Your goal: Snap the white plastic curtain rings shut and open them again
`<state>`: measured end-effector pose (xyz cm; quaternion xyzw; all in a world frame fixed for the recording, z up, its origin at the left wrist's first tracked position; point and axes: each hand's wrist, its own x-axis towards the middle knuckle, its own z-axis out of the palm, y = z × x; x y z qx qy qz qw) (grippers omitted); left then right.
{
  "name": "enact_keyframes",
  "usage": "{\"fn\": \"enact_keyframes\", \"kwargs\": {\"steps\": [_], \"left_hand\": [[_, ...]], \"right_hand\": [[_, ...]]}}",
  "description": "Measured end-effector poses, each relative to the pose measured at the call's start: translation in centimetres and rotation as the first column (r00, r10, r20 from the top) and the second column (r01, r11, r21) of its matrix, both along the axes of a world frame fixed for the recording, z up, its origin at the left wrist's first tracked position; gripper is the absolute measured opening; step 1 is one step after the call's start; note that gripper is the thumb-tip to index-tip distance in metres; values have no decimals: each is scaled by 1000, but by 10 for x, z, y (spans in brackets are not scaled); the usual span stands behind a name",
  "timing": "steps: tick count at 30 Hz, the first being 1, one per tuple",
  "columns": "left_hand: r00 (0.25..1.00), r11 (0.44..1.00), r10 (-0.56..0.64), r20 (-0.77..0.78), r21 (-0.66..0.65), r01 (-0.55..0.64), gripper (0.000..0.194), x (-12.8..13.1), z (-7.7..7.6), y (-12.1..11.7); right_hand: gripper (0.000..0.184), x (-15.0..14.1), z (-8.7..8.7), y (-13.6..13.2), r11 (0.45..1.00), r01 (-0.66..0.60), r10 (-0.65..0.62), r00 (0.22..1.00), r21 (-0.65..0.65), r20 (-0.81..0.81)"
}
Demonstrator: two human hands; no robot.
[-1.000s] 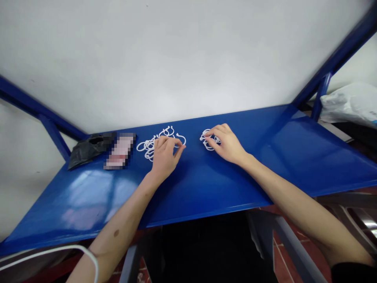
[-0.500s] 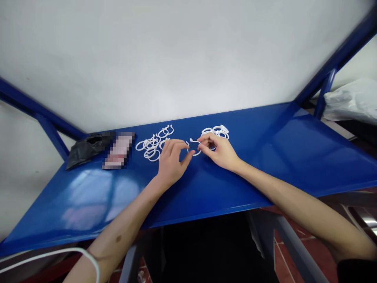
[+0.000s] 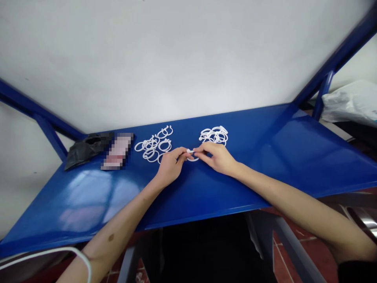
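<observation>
Between my two hands is a white plastic ring (image 3: 193,159) with a small clasp at its top, held just over the blue table. My left hand (image 3: 171,167) pinches the ring's left side, with the fingertips at the clasp. On the other side, my right hand (image 3: 218,157) grips it between thumb and fingers. A loose group of white rings (image 3: 151,145), several with their ends apart, lies to the left of my left hand. Behind my right hand sits a second pile of white rings (image 3: 216,135), which look closed.
The blue table (image 3: 250,133) runs along a pale wall, with blue frame bars (image 3: 318,63) at both sides. A black bag (image 3: 86,151) and a pixelated flat object (image 3: 118,151) lie at the left. A clear plastic bag (image 3: 350,102) is at the far right.
My left hand has closed on the left side of the ring, where its fingers were apart before. The ring's open ends have come together, and both hands are nearer each other.
</observation>
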<state>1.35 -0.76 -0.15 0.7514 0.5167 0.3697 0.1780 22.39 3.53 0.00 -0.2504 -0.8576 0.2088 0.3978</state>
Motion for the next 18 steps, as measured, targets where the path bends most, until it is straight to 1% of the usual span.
{"fn": "enact_keyframes", "kwargs": {"steps": [4,7,11,13,15,17,18], "left_hand": [[999,996,-25,-46,84,29,24,-1,-4,-1],[993,987,-25,-114,152,42,23,-3,-10,-2],[980,978,-18,-199,202,59,23,-5,-13,0],[976,976,-27,-215,206,72,24,-5,-10,1],[969,976,-21,-246,206,74,22,-5,-4,3],[956,976,21,-294,214,45,21,-8,3,5],[946,975,60,-318,222,13,22,-12,6,7]], "right_hand": [[16,2,-2,0,993,-50,45,998,105,52],[23,3,-3,-1,980,-92,69,989,178,133],[28,3,-4,-3,966,-89,37,976,242,213],[25,0,-2,-3,966,-60,6,978,253,208],[21,-1,2,-1,971,-8,-39,981,239,188],[17,2,10,3,975,80,-114,981,209,157],[16,6,14,6,973,133,-162,976,190,144]]}}
